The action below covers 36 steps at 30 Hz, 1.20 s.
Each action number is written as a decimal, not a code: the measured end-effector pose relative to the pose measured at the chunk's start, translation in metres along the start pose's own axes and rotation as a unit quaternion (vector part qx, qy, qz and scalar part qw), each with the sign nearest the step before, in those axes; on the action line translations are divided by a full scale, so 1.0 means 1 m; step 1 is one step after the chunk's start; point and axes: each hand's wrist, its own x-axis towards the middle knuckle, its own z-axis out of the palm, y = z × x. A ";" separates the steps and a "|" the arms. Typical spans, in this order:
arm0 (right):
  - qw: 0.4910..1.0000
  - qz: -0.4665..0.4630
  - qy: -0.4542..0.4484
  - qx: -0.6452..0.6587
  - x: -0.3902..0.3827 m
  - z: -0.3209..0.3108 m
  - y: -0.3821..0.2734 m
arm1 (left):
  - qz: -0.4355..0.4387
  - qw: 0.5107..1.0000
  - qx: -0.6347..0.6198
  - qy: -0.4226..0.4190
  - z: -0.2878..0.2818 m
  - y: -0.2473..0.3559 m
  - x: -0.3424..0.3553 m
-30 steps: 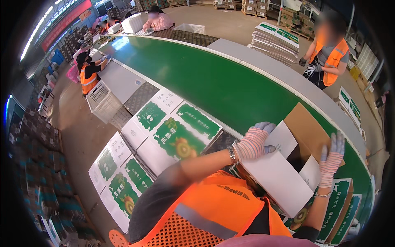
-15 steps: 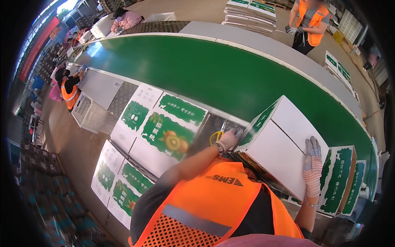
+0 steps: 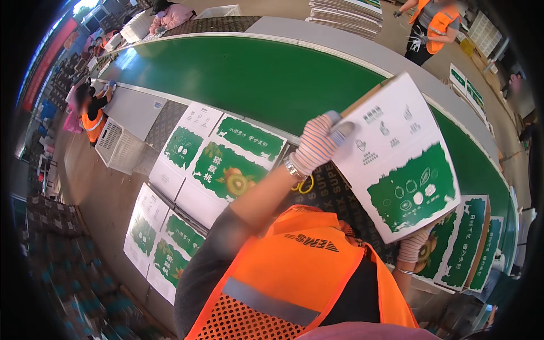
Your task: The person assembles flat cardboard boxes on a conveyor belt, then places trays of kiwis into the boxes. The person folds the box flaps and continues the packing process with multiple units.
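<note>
A white and green cardboard box [image 3: 391,164] is tilted up in front of me, a printed side panel facing me. My left hand [image 3: 320,141], in a striped glove, is closed on its upper left edge with the thumb over the panel. At the lower right edge, my right hand [image 3: 415,245] holds the box from beneath, and its fingers are hidden behind the cardboard. Scissors with yellow handles [image 3: 304,184] lie on the dark work surface [image 3: 328,195] beside my left wrist, partly covered.
Flat printed cartons [image 3: 229,164] are piled at my left, with more cartons [image 3: 164,243] lower down. Further green and white cartons [image 3: 464,243] stand at my right. A green conveyor belt [image 3: 226,68] runs beyond. Co-workers stand at far left and far right.
The box has been turned and tipped up, so a printed side shows instead of the plain white flaps. My left hand has risen with it; my right hand has moved from the top to beneath.
</note>
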 end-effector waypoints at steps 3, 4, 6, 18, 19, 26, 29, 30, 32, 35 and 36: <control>1.000 0.007 -0.009 0.023 -0.013 0.007 -0.004 | 0.191 0.967 0.154 -0.073 0.016 0.021 -0.024; 0.999 0.015 -0.009 0.031 -0.020 0.008 -0.005 | 0.200 0.962 0.150 -0.112 0.024 0.027 -0.036; 0.998 0.024 -0.015 0.047 -0.029 0.009 -0.006 | 0.250 0.923 0.185 -0.225 0.039 0.034 -0.061; 0.813 0.130 0.042 0.565 -0.134 -0.126 0.065 | 0.413 0.806 0.125 -0.405 0.119 0.072 -0.127; 0.806 0.116 0.095 0.572 -0.107 -0.111 0.084 | 0.387 0.792 0.187 -0.434 0.119 0.080 -0.128; 0.990 0.043 -0.070 0.112 -0.043 -0.057 0.055 | 0.208 0.975 -0.063 -0.038 0.091 0.031 -0.109; 0.991 0.051 -0.020 0.126 -0.034 -0.074 0.042 | -0.206 0.945 0.244 -0.065 0.066 -0.083 -0.088; 0.993 0.035 -0.004 0.114 -0.034 -0.077 0.040 | -0.248 0.900 0.350 -0.075 0.056 -0.126 -0.090; 0.995 0.038 0.002 0.095 -0.036 -0.080 0.039 | -0.345 0.848 0.392 -0.091 0.045 -0.171 -0.090; 0.993 0.065 0.003 0.100 -0.033 -0.094 0.017 | -0.321 0.834 0.416 -0.168 0.046 -0.209 -0.093; 0.990 0.078 0.002 0.115 -0.033 -0.096 0.013 | -0.317 0.833 0.416 -0.181 0.051 -0.217 -0.091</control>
